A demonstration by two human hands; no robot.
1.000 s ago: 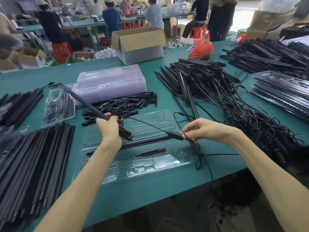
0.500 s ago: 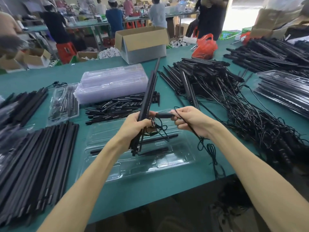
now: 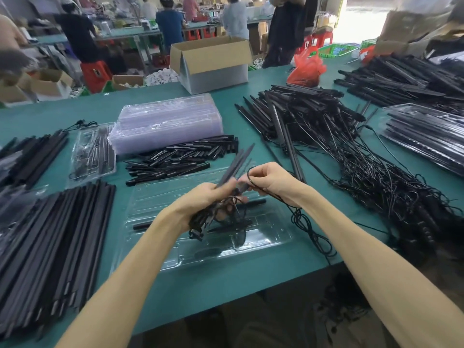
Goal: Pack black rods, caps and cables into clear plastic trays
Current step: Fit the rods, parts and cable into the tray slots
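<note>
though half hidden, clear tray (image 3: 175, 257) with black rod (image 3: 144, 225) and cap (image 3: 238, 225)

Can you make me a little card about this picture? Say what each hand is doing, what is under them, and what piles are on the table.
left hand: the left hand grips a black rod and a bunch of its cable
right hand: the right hand pinches the cable
under the hands: a clear tray with some black parts in it
behind the tray: short black pieces and a stack of empty trays
left side: long rods
right side: a tangle of rods with cables
table: green
</note>
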